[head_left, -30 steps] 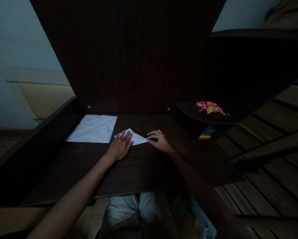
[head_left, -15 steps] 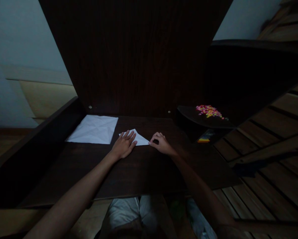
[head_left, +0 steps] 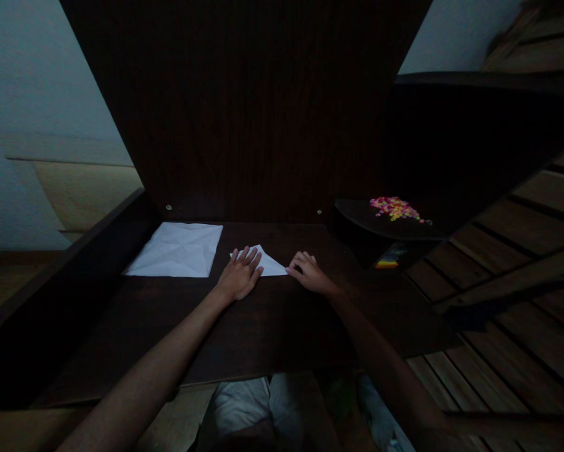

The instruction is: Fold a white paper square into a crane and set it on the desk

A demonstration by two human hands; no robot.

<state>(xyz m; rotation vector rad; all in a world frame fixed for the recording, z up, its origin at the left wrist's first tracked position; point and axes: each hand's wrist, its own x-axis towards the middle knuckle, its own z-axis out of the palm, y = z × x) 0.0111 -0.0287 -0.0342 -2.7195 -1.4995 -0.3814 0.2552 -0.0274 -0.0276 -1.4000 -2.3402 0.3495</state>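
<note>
A folded piece of white paper (head_left: 271, 266) lies on the dark wooden desk (head_left: 244, 339), tapering to a point on its right. My left hand (head_left: 238, 274) rests flat over the paper's left part, fingers spread, hiding some of it. At the right tip, my right hand (head_left: 307, 272) pinches the paper's corner between thumb and fingers. Left of both hands lies a larger square white sheet (head_left: 175, 250) with crease lines across it.
On a small rounded shelf (head_left: 352, 216) at the right sits a heap of small colourful pieces (head_left: 397, 208). Below it is a yellow-and-orange item (head_left: 387, 264). A raised side board (head_left: 74, 263) borders the desk's left, and a tall dark panel (head_left: 244, 113) stands behind.
The view has shifted slightly. Both hands and the folded paper appear a little further right, with the left hand still flat on it and the right still at its tip.
</note>
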